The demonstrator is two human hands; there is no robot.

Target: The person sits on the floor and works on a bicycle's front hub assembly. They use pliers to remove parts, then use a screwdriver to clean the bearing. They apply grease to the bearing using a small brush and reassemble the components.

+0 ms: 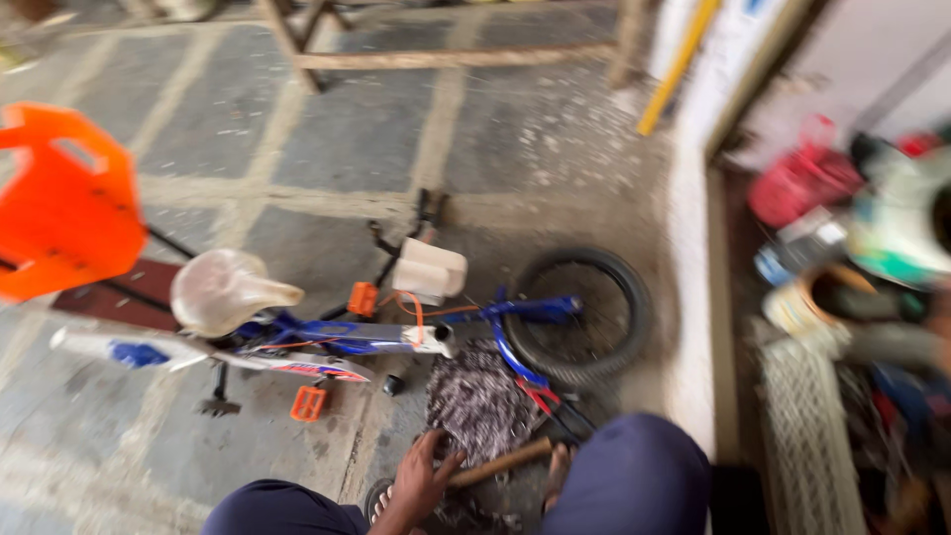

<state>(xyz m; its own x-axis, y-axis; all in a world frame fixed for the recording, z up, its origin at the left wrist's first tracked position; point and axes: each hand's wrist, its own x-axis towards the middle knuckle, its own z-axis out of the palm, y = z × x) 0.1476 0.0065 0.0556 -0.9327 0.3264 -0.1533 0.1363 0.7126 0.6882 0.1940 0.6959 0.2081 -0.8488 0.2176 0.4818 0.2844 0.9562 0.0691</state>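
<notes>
A grey stone-slab floor (327,129) fills my view. My one visible hand (421,482), side unclear, grips a wooden handle (500,463) low between my knees. Just beyond lies a small blue bicycle (376,337) on its side, white box (429,269) on its frame; open floor behind it, clutter right.

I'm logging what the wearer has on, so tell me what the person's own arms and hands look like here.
Only one hand shows, low in the head view. It is bare: no glove, ring or watch can be made out, and no sleeve reaches the forearm. The fingers are uncovered. The picture is blurred, so finer marks cannot be told.
</notes>
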